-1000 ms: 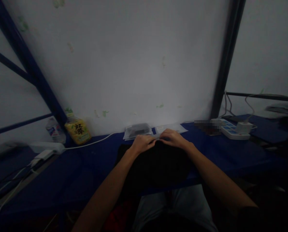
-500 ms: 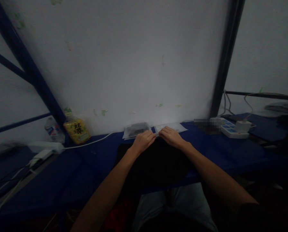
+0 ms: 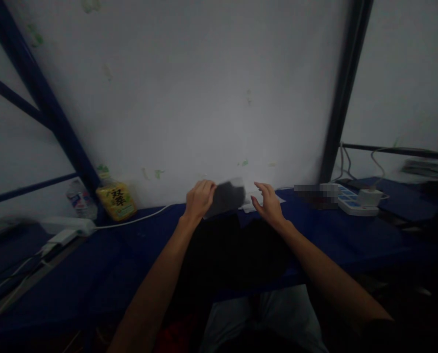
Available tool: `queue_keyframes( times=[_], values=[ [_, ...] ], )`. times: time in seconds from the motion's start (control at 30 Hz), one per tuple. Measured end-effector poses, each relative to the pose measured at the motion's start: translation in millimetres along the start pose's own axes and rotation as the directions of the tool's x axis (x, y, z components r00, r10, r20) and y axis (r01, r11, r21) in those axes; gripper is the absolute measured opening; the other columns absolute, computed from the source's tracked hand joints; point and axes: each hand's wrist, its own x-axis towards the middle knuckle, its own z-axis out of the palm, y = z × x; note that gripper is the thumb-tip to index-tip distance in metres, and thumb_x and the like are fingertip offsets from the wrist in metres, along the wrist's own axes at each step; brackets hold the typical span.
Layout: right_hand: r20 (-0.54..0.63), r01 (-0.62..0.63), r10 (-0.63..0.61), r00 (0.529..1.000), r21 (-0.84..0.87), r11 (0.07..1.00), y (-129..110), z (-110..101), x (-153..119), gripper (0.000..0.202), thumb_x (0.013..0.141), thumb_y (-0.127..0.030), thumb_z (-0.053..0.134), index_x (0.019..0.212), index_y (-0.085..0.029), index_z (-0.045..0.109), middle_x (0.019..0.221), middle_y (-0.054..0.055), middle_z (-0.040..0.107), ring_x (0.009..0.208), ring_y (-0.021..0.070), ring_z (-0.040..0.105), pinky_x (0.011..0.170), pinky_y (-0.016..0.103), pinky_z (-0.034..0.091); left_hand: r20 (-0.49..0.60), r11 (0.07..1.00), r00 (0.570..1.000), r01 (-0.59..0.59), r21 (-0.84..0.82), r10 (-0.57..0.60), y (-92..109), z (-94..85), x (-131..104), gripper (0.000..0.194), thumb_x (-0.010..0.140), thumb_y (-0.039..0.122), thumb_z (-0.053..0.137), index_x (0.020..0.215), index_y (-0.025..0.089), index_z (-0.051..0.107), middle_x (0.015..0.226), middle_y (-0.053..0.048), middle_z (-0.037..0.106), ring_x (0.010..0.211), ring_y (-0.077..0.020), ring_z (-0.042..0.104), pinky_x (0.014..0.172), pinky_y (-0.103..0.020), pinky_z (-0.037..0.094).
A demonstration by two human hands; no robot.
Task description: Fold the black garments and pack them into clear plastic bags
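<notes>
Pinching a thin gray bag [image 3: 231,197] by its nine o'clock edge, between the thumb and fingers of the left hand [image 3: 200,200]. Spreading the thumb and fingers of the right hand [image 3: 271,207], free of any grip, near the bag at its three o'clock side but apart from it. Find the bag, a bit blurry, at twelve o'clock from the black cloth [image 3: 237,260] on the blue table [image 3: 127,269], in front of the pale wall [image 3: 211,98]. See some white paper [image 3: 246,208] too, partly hidden behind the right hand. From the cloth, look to ten o'clock for a yellow bottle [image 3: 116,202] with black writing, just beside a clear bottle [image 3: 81,200]. Look to two o'clock for a white power strip [image 3: 353,210] with a chunky plug [image 3: 369,197] in it.
</notes>
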Motion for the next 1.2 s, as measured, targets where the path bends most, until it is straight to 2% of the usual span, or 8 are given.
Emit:
queue_keyframes(
  times=[0.13, 0.23, 0.33, 0.5, 0.67, 0.9, 1.03, 1.2],
  values=[
    [0.213, 0.025, -0.030, 0.977, 0.027, 0.999, 3.2, 6.0, -4.1, 0.043, 0.091, -0.024, 0.047, 0.134, -0.020, 0.043, 0.114, 0.012, 0.056, 0.105, 0.0245, 0.052, 0.089, 0.039, 0.048, -0.171, 0.991, 0.981, 0.102, 0.082, -0.086, -29.6, -18.5, 31.1, 0.022, 0.098, 0.032, 0.040, 0.096, 0.018, 0.058, 0.094, -0.009, 0.063, 0.093, -0.0226, 0.055, 0.077, -0.031, 0.041],
    [0.430, 0.189, -0.197, 0.881, 0.062, 0.980, -2.2, 12.8, -8.3, 0.036, 0.090, -0.020, 0.048, 0.126, -0.020, 0.052, 0.112, 0.011, 0.058, 0.109, 0.0242, 0.050, 0.093, 0.040, 0.046, -0.238, 0.988, 0.968, 0.107, 0.111, -0.078, -43.5, -16.8, 36.4, 0.025, 0.099, 0.031, 0.038, 0.100, 0.018, 0.059, 0.098, -0.011, 0.063, 0.098, -0.0244, 0.054, 0.082, -0.034, 0.040],
    [0.558, 0.279, -0.303, 0.772, 0.131, 0.951, -8.4, 18.2, -12.0, 0.031, 0.090, -0.020, 0.049, 0.120, -0.020, 0.058, 0.109, 0.010, 0.059, 0.106, 0.0225, 0.052, 0.093, 0.038, 0.046, 0.016, 0.985, 0.997, -0.075, 0.157, 0.073, -49.1, 4.1, 16.2, 0.023, 0.097, 0.026, 0.040, 0.099, 0.019, 0.062, 0.098, -0.010, 0.064, 0.099, -0.0247, 0.055, 0.082, -0.035, 0.040],
    [0.639, 0.287, -0.362, 0.679, 0.222, 0.932, -9.8, 25.8, -18.2, 0.033, 0.093, -0.023, 0.047, 0.124, -0.019, 0.058, 0.115, 0.010, 0.060, 0.109, 0.0206, 0.054, 0.094, 0.035, 0.045, 0.445, 0.980, 0.892, -0.153, 0.126, 0.082, -50.7, 48.8, -30.3, 0.020, 0.095, 0.027, 0.046, 0.098, 0.022, 0.065, 0.095, -0.007, 0.066, 0.091, -0.0216, 0.059, 0.073, -0.029, 0.043],
    [0.654, 0.246, -0.352, 0.670, 0.252, 0.936, -7.2, 30.8, -23.1, 0.034, 0.097, -0.031, 0.042, 0.121, -0.019, 0.062, 0.124, 0.012, 0.058, 0.116, 0.0224, 0.053, 0.100, 0.039, 0.043, 0.553, 0.985, 0.828, -0.157, 0.069, 0.094, -48.7, 66.7, -36.0, 0.027, 0.093, 0.019, 0.047, 0.113, 0.025, 0.064, 0.102, -0.007, 0.065, 0.094, -0.0226, 0.058, 0.075, -0.031, 0.042],
    [0.687, 0.243, -0.327, 0.649, 0.220, 0.945, -7.4, 29.5, -22.6, 0.037, 0.098, -0.035, 0.039, 0.119, -0.018, 0.064, 0.131, 0.013, 0.055, 0.122, 0.0232, 0.050, 0.103, 0.038, 0.040, 0.532, 0.993, 0.846, -0.073, 0.087, 0.016, -45.8, 74.5, -23.6, 0.027, 0.093, 0.024, 0.046, 0.109, 0.024, 0.068, 0.101, -0.009, 0.063, 0.096, -0.0259, 0.056, 0.075, -0.035, 0.042],
    [0.680, 0.239, -0.325, 0.657, 0.222, 0.945, -9.9, 26.7, -18.9, 0.040, 0.098, -0.039, 0.036, 0.118, -0.019, 0.065, 0.129, 0.012, 0.056, 0.122, 0.0230, 0.049, 0.103, 0.039, 0.039, 0.509, 0.988, 0.852, -0.152, 0.023, 0.120, -45.1, 59.5, -33.5, 0.027, 0.092, 0.034, 0.050, 0.111, 0.022, 0.064, 0.106, -0.009, 0.061, 0.101, -0.0254, 0.054, 0.078, -0.034, 0.043],
    [0.697, 0.205, -0.300, 0.651, 0.219, 0.954, -7.9, 26.9, -20.0, 0.039, 0.096, -0.040, 0.042, 0.119, -0.017, 0.065, 0.128, 0.014, 0.057, 0.120, 0.0253, 0.051, 0.102, 0.040, 0.040, 0.623, 0.979, 0.756, -0.176, -0.104, 0.202, -60.2, 28.9, -67.9, 0.036, 0.091, 0.049, 0.048, 0.111, 0.023, 0.062, 0.109, -0.007, 0.061, 0.103, -0.0237, 0.056, 0.084, -0.033, 0.043]
  ],
)
